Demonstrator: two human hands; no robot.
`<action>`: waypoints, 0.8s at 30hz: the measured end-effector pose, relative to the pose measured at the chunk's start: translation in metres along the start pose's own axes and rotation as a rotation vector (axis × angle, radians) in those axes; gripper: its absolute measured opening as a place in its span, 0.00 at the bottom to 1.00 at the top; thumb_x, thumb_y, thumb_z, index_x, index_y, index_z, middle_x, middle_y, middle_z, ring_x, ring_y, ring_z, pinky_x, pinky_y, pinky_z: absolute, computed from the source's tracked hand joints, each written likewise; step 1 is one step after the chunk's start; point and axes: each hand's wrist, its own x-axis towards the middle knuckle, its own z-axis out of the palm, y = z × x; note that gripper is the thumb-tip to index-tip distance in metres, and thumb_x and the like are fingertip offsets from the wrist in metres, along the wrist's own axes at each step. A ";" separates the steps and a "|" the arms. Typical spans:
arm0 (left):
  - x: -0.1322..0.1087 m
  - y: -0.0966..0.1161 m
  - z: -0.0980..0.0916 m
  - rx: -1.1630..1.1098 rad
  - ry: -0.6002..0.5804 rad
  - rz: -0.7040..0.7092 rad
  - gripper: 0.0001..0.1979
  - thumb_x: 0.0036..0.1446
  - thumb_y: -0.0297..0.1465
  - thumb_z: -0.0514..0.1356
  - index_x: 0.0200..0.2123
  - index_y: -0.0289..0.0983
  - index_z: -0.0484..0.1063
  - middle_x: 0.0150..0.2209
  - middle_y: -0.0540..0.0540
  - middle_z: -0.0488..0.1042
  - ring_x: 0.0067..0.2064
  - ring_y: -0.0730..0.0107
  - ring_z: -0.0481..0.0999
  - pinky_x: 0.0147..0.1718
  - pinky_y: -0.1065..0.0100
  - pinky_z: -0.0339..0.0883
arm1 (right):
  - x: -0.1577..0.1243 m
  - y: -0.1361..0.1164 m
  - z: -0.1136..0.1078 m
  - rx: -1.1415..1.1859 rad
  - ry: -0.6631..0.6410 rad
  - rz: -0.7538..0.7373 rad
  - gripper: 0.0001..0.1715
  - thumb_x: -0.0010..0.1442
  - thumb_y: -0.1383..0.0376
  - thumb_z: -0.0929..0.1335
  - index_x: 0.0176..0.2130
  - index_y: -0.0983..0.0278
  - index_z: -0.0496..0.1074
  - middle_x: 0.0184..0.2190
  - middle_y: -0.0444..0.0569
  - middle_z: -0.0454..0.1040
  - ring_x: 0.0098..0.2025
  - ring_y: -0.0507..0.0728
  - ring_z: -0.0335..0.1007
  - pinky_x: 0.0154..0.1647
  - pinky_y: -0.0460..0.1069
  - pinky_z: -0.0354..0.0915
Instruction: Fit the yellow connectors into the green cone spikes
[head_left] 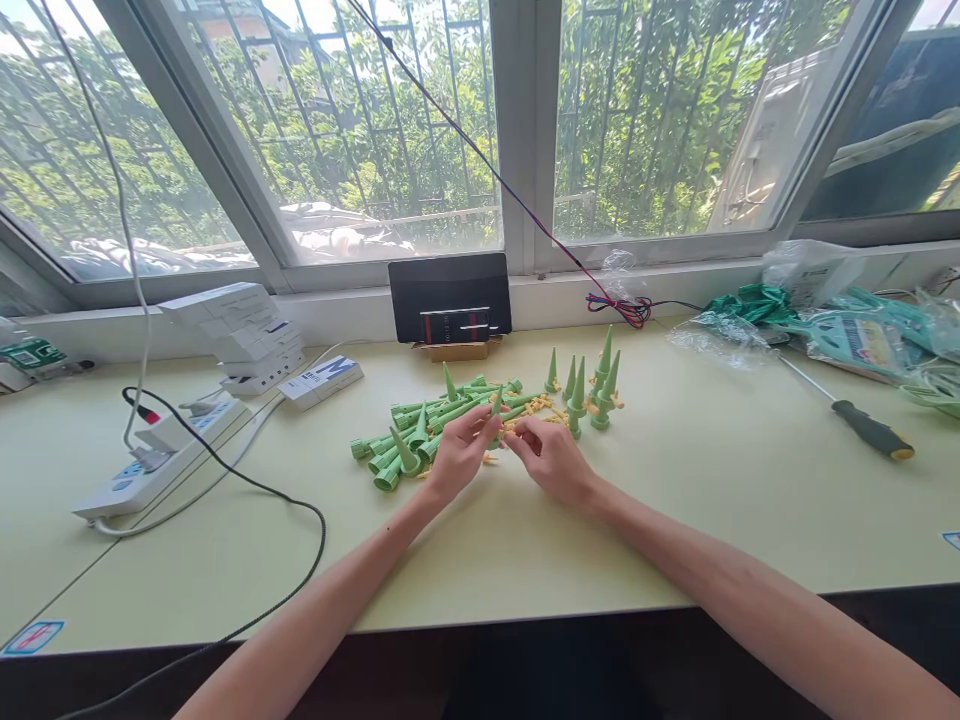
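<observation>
My left hand is closed round a green cone whose tip points up. Close beside it on the right, my right hand has its fingers pinched at the cone's side; what they hold is too small to make out. A pile of green cones and tubes lies behind and left of my left hand. Small yellow parts are scattered just behind my hands. To the right, several green cones stand upright, some with yellow parts on their sides.
A dark tablet leans at the window sill. White boxes and a power strip with cables are on the left. A screwdriver and plastic bags lie on the right.
</observation>
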 end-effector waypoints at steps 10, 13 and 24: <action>-0.005 0.004 0.005 0.152 -0.113 0.074 0.12 0.60 0.39 0.63 0.41 0.37 0.80 0.33 0.45 0.71 0.32 0.71 0.72 0.28 0.70 0.73 | 0.001 -0.010 -0.008 0.161 0.118 0.018 0.17 0.65 0.50 0.64 0.42 0.62 0.66 0.23 0.41 0.67 0.21 0.51 0.62 0.23 0.46 0.58; -0.007 0.004 0.006 0.240 -0.125 0.098 0.11 0.61 0.37 0.63 0.42 0.39 0.81 0.34 0.45 0.72 0.33 0.70 0.72 0.28 0.69 0.72 | 0.001 -0.010 -0.008 0.151 0.132 0.010 0.17 0.65 0.50 0.64 0.40 0.61 0.68 0.23 0.42 0.69 0.22 0.52 0.65 0.24 0.47 0.60; -0.008 0.001 0.005 0.417 -0.121 0.133 0.09 0.59 0.34 0.64 0.42 0.39 0.79 0.36 0.45 0.73 0.36 0.69 0.69 0.30 0.69 0.63 | -0.001 -0.010 -0.009 0.100 0.152 0.018 0.16 0.66 0.52 0.65 0.37 0.62 0.69 0.26 0.46 0.73 0.24 0.52 0.67 0.25 0.47 0.61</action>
